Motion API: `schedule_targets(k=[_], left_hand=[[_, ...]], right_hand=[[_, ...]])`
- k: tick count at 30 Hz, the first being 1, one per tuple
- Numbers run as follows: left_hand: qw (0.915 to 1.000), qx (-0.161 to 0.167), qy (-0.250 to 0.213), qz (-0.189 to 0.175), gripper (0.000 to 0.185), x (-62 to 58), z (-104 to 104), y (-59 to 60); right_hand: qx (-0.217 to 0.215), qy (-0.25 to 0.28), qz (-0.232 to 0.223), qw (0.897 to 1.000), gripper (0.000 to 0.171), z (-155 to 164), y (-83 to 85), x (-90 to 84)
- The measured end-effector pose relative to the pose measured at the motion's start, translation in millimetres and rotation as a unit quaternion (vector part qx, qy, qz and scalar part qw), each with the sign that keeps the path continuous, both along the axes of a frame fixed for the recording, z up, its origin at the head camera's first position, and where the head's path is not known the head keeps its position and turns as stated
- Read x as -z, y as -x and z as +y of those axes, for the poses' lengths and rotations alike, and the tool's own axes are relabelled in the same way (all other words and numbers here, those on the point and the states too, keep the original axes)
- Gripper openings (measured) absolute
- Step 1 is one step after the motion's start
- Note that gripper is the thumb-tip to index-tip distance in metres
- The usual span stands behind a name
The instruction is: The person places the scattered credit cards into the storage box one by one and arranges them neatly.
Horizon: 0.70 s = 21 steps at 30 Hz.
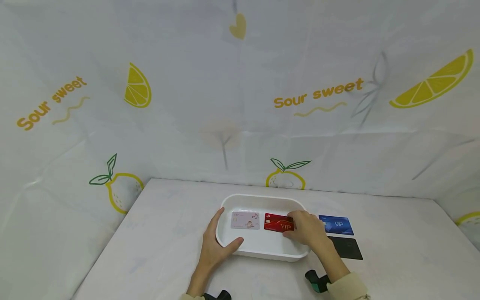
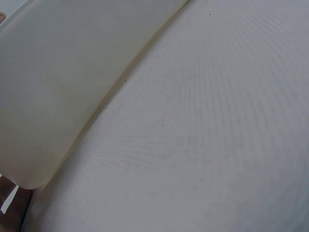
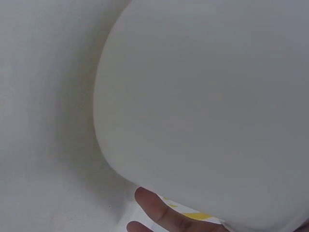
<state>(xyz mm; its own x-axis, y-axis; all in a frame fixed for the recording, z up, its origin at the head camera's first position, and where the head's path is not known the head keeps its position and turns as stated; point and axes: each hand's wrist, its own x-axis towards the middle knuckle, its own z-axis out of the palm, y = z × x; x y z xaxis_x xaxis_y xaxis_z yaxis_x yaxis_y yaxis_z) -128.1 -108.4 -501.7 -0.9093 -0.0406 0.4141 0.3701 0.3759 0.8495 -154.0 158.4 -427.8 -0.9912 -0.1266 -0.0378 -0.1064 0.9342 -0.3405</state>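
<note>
Two cards in the white tray, two outside it on the table.

Lower centre, my left hand (image 1: pixel 214 246) grips the tray (image 1: pixel 262 200) rim; inside lie a pale card (image 1: pixel 245 220) and a red "VIP" card (image 1: pixel 277 223), long axes left-right. My right hand (image 1: pixel 306 228) pinches the red one. Right: blue "VIP" card (image 1: pixel 336 225), black card (image 1: pixel 346 248).

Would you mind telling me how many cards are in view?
4: a pale card and a red card in the white tray; a blue card and a black card on the table. Others may be hidden.
</note>
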Motion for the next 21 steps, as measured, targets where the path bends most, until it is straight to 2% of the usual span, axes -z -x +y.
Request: schedule_targets(k=[21], left_hand=[[1.0, 0.003, -0.005, 0.0, 0.098, -2.4, 0.5, -1.1]], right_hand=[[0.005, -0.003, 0.001, 1.0, 0.053, -1.9, -2.1, -2.6]])
